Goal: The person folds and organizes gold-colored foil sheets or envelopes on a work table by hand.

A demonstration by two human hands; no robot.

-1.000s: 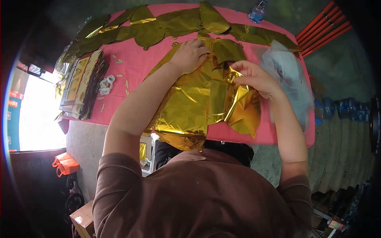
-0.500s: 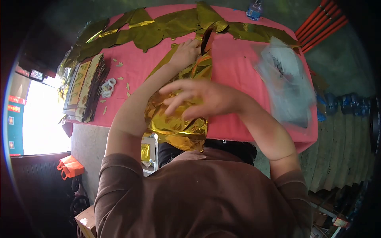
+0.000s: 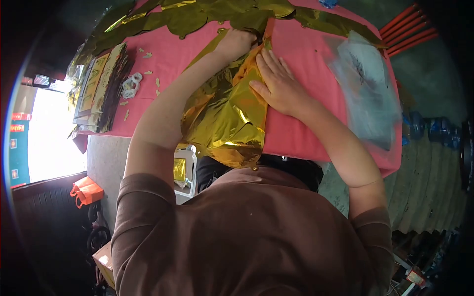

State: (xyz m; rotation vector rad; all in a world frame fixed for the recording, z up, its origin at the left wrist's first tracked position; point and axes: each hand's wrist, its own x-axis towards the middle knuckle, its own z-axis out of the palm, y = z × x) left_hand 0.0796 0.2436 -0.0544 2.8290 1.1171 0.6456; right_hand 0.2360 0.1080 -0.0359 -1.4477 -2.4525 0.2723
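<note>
A folded stack of gold foil balloons point(image 3: 224, 116) lies on the pink table point(image 3: 306, 133), its near end hanging over the front edge. My left hand point(image 3: 236, 43) rests on the stack's far end, fingers curled on the foil. My right hand point(image 3: 279, 84) lies flat, fingers spread, pressing the right folded edge of the foil down.
More gold foil balloons point(image 3: 197, 15) lie in a row along the far edge. A pile of printed packets point(image 3: 101, 91) and a white plastic piece point(image 3: 131, 86) sit at the left. Clear plastic bags point(image 3: 368, 93) lie at the right. Orange rods point(image 3: 410, 27) lean beyond the table.
The right half of the foil has been folded over to the left. My right hand swept across and now presses flat on the fold. My left hand stays at the far end.
</note>
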